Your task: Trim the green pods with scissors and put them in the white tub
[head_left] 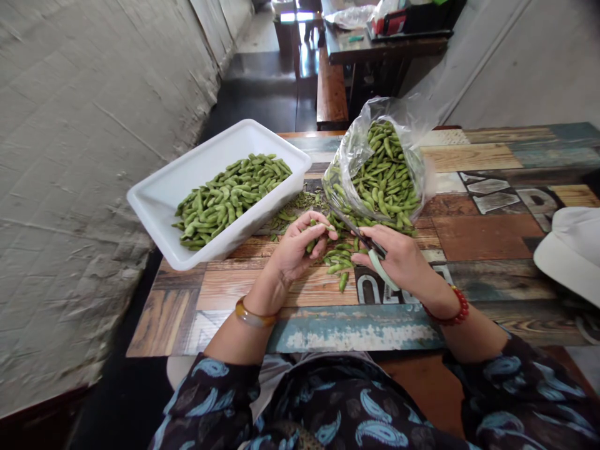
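Green edamame pods (320, 236) are pinched in the fingers of my left hand (300, 247), one tip pointing right. My right hand (398, 256) is closed around scissors (382, 267) with pale green handles, whose dark blades reach up and left toward those pods. Below and between my hands, loose pods (338, 259) lie on the table. Just beyond stands a clear plastic bag (344, 165), open toward me and full of pods (387, 172). To the left of my left hand is a white tub (157, 194) with a heap of pods (234, 197) inside.
Small green trimmings (304, 201) lie beside the tub on the patterned wooden table (478, 244). A white cap (574, 247) sits at the right edge. A rough pale wall (84, 156) runs along the left. Farther back are a wooden bench (330, 90) and another table (344, 50).
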{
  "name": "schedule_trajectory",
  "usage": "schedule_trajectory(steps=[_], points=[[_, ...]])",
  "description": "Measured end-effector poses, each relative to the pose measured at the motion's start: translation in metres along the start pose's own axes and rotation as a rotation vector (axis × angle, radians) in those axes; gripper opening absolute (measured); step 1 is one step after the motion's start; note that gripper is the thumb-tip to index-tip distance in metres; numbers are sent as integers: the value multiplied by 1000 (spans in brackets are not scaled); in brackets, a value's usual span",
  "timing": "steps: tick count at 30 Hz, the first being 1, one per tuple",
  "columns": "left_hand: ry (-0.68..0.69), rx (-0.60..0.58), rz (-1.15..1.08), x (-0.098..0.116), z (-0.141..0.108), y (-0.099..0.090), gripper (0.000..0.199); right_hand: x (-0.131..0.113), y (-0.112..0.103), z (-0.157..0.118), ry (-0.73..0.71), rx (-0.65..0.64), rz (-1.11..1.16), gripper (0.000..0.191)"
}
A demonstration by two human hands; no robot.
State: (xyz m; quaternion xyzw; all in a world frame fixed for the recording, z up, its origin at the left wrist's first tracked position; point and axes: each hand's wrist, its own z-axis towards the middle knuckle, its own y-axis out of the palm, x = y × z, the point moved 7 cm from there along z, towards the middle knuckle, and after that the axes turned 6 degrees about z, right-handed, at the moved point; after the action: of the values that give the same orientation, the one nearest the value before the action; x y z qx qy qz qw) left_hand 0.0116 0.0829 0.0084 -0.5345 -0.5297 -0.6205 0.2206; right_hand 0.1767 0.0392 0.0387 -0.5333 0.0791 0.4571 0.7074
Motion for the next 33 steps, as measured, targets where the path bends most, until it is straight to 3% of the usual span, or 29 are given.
schedule_trajectory(steps=[4, 7, 10, 14, 19, 23, 29, 33], points=[[-26, 5, -49, 1, 2, -3, 26, 6, -9, 3, 30, 71, -35, 37], [-65, 20, 47, -4, 2, -4, 29, 8, -12, 4, 39, 69, -42, 39], [-36, -2, 335, -7, 2, -1, 24, 7, -11, 3, 42, 61, -34, 38], [165, -45, 809, 4, 1, 7, 12, 4, -10, 2, 22, 67, -37, 36], [218, -243, 1033, -1, -2, 14, 5, 3, -11, 2, 22, 78, -27, 38], [253, -261, 1210, -10, -3, 15, 17, 3, -10, 3, 30, 57, -9, 36], [264, -268, 1327, -18, -3, 20, 14, 3, -9, 3, 12, 60, -21, 35], [255, -161, 1196, -5, 0, 18, 8, 5, -9, 3, 29, 62, -15, 36]])
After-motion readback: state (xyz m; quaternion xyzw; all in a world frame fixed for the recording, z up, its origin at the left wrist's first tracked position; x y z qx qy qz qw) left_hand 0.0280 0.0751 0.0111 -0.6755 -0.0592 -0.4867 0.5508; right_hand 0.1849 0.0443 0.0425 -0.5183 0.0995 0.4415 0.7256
